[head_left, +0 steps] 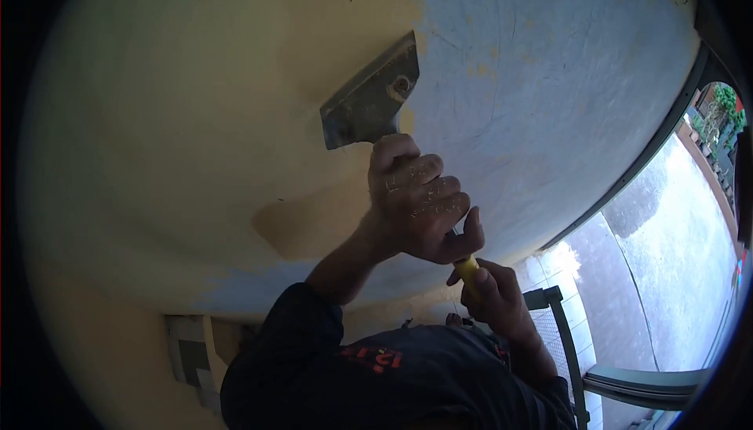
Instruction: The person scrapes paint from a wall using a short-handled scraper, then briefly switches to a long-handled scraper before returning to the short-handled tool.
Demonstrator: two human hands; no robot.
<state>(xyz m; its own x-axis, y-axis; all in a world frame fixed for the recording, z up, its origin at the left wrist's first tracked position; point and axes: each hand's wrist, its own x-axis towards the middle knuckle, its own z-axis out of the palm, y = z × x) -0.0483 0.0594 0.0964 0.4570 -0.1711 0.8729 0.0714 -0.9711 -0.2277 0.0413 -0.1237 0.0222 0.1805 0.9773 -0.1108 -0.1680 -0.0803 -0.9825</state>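
A wide scraper (369,101) with a worn metal blade lies against the wall (212,93), its edge tilted up to the right, near the border between yellowish and blue-grey surface. My left hand (423,203) is wrapped round the scraper just below the blade, with small pale flakes scattered over its back. Below that fist a yellow handle (469,272) shows, in line with the scraper. My right hand (496,295) is closed round this lower part. The stretch of the tool inside my left fist is hidden.
A darker tan patch (286,226) marks the wall left of my forearm. On the right, a dark frame (627,175) borders an opening to sunlit paving (667,250) and plants (722,105). A dark metal frame with mesh (566,336) stands close by my right arm.
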